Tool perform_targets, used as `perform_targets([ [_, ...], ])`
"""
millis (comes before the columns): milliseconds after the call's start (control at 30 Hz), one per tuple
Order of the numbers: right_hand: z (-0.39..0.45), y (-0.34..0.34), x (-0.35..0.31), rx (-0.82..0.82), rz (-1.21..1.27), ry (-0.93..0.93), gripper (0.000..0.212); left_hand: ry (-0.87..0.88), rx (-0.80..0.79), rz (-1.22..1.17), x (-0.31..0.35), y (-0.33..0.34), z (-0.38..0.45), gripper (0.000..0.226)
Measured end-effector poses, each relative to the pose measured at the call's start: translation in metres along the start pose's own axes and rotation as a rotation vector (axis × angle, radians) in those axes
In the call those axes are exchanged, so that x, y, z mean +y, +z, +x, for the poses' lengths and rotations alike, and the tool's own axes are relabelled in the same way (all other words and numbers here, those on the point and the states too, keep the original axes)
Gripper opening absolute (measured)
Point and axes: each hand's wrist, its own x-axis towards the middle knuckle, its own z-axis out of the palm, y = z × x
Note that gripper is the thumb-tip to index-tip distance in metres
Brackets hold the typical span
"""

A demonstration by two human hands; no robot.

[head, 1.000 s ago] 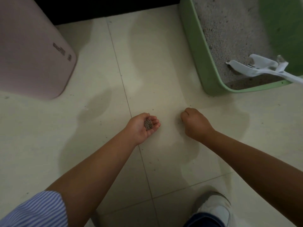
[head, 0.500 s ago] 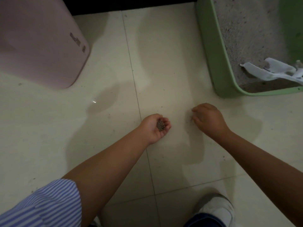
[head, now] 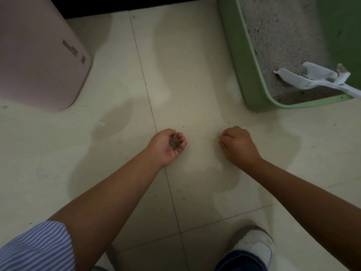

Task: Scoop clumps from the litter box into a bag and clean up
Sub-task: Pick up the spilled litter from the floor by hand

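My left hand (head: 166, 148) is low over the tiled floor, palm up and cupped around a small pile of grey litter grains (head: 174, 142). To its right, my right hand (head: 239, 146) is knuckles up with curled fingers, its fingertips down on the floor; whether they pinch a grain is hidden. The green litter box (head: 240, 61) stands at the upper right, filled with grey litter. A white scoop (head: 304, 78) lies in its near corner, handle pointing right. No bag is in view.
A pink bin (head: 39, 55) stands at the upper left. Stray litter grains (head: 183, 126) dot the tiles around both hands. My white shoe (head: 254, 245) is planted at the bottom right. A dark gap runs along the top edge.
My right hand has shifted slightly right along the floor, and its fingers have curled in again after loosening. My left hand keeps its cupped hold on the grains.
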Motion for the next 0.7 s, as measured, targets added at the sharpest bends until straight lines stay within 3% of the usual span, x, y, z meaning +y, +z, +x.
perform_targets([
  [133, -0.001, -0.008, 0.011, 0.12, 0.067, 0.112, 0.009, 0.001, 0.007, 0.025, -0.003, 0.002, 0.0, 0.037],
  [233, -0.001, -0.006, 0.017, 0.076, 0.107, 0.229, 0.03, 0.003, 0.009, 0.019, -0.005, 0.004, -0.001, 0.038],
  [367, -0.004, -0.004, 0.008, 0.02, 0.155, 0.161, 0.029, 0.003, 0.01, 0.024, -0.006, 0.006, -0.003, 0.039],
  [600, -0.005, 0.001, 0.004, 0.099, 0.144, 0.104, 0.014, 0.007, 0.032, 0.003, -0.007, 0.007, -0.004, 0.037],
  [700, -0.004, 0.001, 0.005, 0.06, 0.098, 0.07, 0.01, 0.012, 0.048, 0.0, -0.008, 0.008, -0.004, 0.037],
])
